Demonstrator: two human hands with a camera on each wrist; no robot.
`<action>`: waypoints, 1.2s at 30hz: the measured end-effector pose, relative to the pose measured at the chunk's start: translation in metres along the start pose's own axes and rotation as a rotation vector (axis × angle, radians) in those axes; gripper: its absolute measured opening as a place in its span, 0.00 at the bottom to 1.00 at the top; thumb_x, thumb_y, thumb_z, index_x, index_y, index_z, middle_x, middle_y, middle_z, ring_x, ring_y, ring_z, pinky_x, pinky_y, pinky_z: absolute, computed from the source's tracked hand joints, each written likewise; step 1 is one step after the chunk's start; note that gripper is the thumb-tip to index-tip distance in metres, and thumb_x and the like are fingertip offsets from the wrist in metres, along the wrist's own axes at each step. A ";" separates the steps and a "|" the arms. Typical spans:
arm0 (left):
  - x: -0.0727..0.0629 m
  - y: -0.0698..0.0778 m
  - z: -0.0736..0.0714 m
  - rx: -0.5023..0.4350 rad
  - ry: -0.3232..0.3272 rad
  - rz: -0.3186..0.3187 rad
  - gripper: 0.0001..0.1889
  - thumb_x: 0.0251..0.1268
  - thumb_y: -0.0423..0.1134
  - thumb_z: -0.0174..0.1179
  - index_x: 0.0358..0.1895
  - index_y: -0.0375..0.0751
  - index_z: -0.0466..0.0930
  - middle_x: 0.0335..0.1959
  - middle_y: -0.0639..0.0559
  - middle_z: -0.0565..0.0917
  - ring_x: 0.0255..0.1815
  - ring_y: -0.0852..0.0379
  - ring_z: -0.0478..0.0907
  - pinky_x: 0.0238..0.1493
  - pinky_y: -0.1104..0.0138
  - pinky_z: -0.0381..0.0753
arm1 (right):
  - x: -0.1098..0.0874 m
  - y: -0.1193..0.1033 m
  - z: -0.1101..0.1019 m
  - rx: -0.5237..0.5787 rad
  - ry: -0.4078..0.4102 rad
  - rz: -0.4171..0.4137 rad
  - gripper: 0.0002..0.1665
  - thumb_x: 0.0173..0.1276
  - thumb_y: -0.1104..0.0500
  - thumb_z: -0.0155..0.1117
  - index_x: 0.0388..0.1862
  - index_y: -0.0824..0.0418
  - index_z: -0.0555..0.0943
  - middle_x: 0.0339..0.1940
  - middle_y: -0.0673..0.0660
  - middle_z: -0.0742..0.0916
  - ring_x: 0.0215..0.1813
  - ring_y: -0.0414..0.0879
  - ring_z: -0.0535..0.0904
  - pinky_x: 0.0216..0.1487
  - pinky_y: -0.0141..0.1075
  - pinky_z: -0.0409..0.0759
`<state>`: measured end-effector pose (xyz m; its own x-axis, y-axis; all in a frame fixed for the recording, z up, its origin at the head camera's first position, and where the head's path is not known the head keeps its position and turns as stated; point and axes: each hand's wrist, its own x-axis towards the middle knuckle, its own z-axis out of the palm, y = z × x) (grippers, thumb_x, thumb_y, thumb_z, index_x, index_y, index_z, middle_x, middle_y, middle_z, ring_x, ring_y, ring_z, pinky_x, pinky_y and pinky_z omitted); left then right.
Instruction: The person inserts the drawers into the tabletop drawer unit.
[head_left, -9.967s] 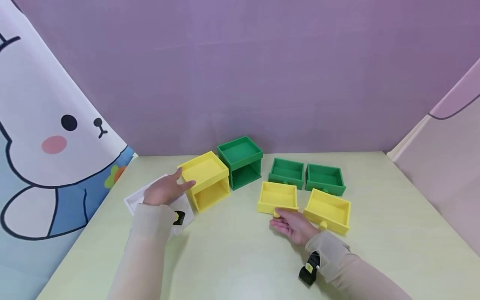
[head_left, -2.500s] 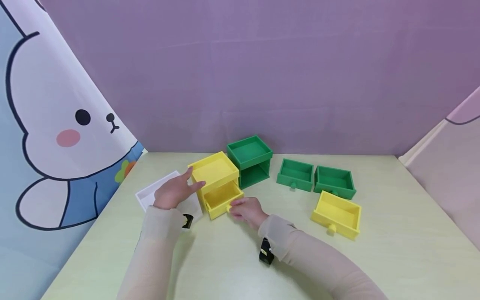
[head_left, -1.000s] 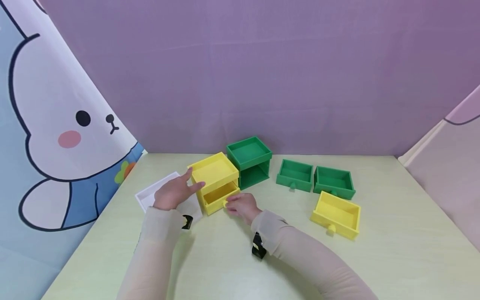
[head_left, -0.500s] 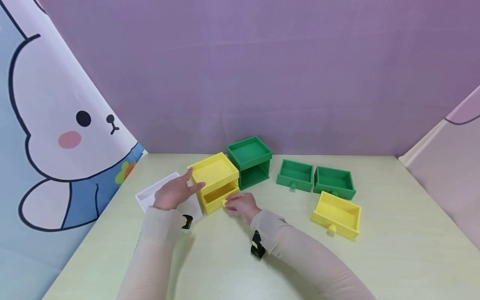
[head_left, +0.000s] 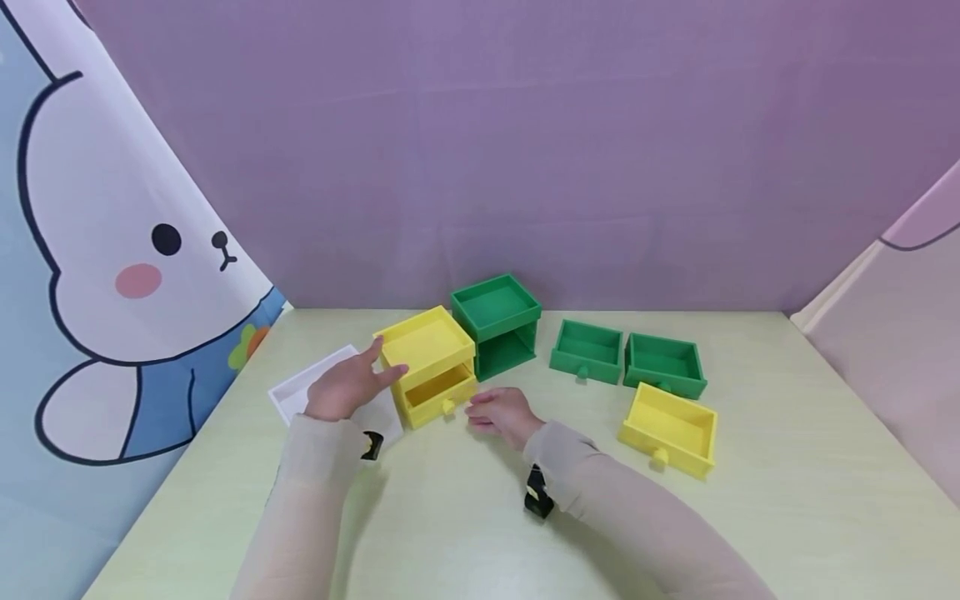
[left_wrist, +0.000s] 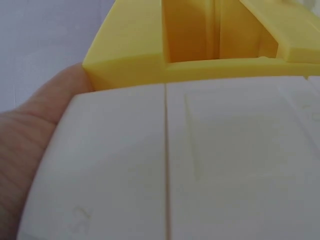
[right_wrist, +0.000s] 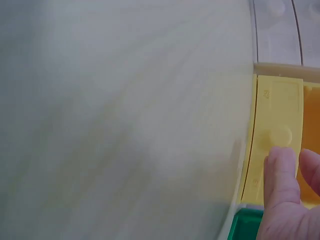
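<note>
The left hand (head_left: 345, 388) spreads against the yellow boxy plastic-looking cabinet (head_left: 424, 340), the right hand (head_left: 502, 414) hovers empty beside the round yellow knob (head_left: 448, 407) of the yellow rectangular drawer (head_left: 427, 412) seated low between them: probably light, stiff, smooth, best pinched there!

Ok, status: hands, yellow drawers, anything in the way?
Left hand touching yellow cabinet; right hand near drawer knob, holding nothing. Lower yellow drawer inside cabinet, second yellow drawer on table. Nothing visibly blocking upper opening.

The head view is bright, with soft shadows and faint glare on the table (head_left: 442, 533). Both wrist views are dimmer, hazy and show bowed edges.
</note>
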<state>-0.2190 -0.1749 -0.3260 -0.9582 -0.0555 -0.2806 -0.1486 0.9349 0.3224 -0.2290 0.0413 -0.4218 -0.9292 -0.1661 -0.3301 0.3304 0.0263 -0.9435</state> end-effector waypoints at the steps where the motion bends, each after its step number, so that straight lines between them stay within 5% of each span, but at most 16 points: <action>1: 0.000 0.000 0.000 0.005 0.002 0.004 0.43 0.68 0.64 0.45 0.77 0.46 0.43 0.68 0.34 0.66 0.61 0.36 0.70 0.52 0.44 0.74 | -0.002 0.000 -0.004 -0.005 -0.010 -0.002 0.16 0.62 0.73 0.62 0.49 0.77 0.77 0.44 0.68 0.85 0.44 0.56 0.84 0.48 0.43 0.81; 12: 0.004 -0.001 0.000 0.040 0.020 0.060 0.43 0.67 0.67 0.44 0.77 0.45 0.44 0.67 0.33 0.67 0.58 0.36 0.73 0.43 0.48 0.76 | -0.033 0.003 -0.047 -0.078 -0.115 0.008 0.19 0.65 0.72 0.60 0.55 0.78 0.74 0.47 0.67 0.83 0.44 0.50 0.83 0.51 0.41 0.80; 21: 0.002 -0.006 0.001 0.002 -0.005 0.017 0.44 0.68 0.66 0.43 0.77 0.43 0.41 0.70 0.33 0.63 0.64 0.34 0.67 0.55 0.41 0.71 | -0.062 0.014 -0.081 -0.082 -0.183 -0.053 0.23 0.67 0.69 0.60 0.57 0.82 0.70 0.44 0.66 0.84 0.44 0.49 0.83 0.50 0.40 0.80; 36: -0.002 -0.003 0.004 0.025 0.020 0.026 0.43 0.68 0.65 0.44 0.77 0.44 0.42 0.68 0.34 0.66 0.58 0.36 0.72 0.51 0.44 0.75 | -0.107 0.033 -0.140 -0.038 -0.223 -0.007 0.27 0.68 0.66 0.59 0.59 0.84 0.66 0.42 0.59 0.86 0.44 0.47 0.84 0.48 0.36 0.81</action>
<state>-0.2161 -0.1768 -0.3299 -0.9665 -0.0377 -0.2538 -0.1174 0.9446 0.3066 -0.1414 0.1976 -0.4218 -0.8703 -0.3803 -0.3129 0.3141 0.0606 -0.9474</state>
